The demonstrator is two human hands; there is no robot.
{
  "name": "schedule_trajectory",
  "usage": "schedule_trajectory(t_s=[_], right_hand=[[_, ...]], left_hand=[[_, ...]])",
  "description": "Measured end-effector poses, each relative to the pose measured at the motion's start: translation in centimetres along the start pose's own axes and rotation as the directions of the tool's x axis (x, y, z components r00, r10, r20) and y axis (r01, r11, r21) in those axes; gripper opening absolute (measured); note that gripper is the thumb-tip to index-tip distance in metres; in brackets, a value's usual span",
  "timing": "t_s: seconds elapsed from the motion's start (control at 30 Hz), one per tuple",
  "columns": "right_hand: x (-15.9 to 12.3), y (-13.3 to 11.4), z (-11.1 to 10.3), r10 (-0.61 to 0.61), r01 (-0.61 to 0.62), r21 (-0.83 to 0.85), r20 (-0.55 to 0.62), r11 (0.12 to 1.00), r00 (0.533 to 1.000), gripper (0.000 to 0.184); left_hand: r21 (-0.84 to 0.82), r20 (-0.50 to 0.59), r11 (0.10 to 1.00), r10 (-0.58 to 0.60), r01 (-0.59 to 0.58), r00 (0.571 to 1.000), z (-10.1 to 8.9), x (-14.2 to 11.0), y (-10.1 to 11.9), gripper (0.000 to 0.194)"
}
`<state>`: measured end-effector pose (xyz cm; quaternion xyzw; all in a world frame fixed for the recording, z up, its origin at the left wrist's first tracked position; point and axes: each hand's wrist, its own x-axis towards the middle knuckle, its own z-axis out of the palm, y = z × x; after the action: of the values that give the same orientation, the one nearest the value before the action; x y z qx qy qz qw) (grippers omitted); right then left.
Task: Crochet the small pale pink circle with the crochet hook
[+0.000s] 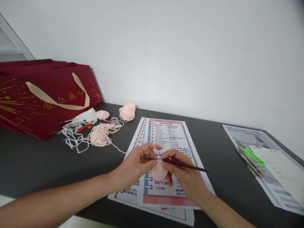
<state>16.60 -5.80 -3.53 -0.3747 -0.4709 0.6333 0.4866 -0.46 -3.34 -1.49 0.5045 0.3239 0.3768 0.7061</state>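
My left hand [140, 160] pinches the edge of a small round pale pink crochet piece [159, 171], with yarn stretched over its raised index finger. In my right hand [181, 167] is a dark reddish-brown crochet hook [190, 165], held like a pen, its tip at the top of the piece. Both hands are close together above printed pattern sheets [171, 136]. From my left hand a strand runs left to a loose heap of pale pink yarn [100, 134] on the dark table.
Behind the heap lie a pink yarn ball [127, 111], a smaller pink bundle [103, 114] and white yarn [84, 116]. A red gift bag [47, 98] stands at the left by the wall. On the right, papers [282, 177] carry a green cutter [253, 155] and slim metal tools [251, 166].
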Motion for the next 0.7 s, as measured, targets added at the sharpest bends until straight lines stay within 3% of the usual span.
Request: schedule_trajectory(t_s=[0.27,0.7], right_hand=[[-0.15,-0.14,0.01,0.009,-0.01,0.013,0.021,1.0,1.0,0.017],[-0.21,-0.3,0.3,0.025,-0.026,0.025,0.068,0.999,0.997,0.02]], left_hand=[[0.018,-0.007,1.0,-0.012,0.012,1.0,-0.08,-0.17,0.1,0.032],[-0.12,0.028,0.992,-0.035,0.038,0.999,-0.14,-0.15,-0.01,0.034]])
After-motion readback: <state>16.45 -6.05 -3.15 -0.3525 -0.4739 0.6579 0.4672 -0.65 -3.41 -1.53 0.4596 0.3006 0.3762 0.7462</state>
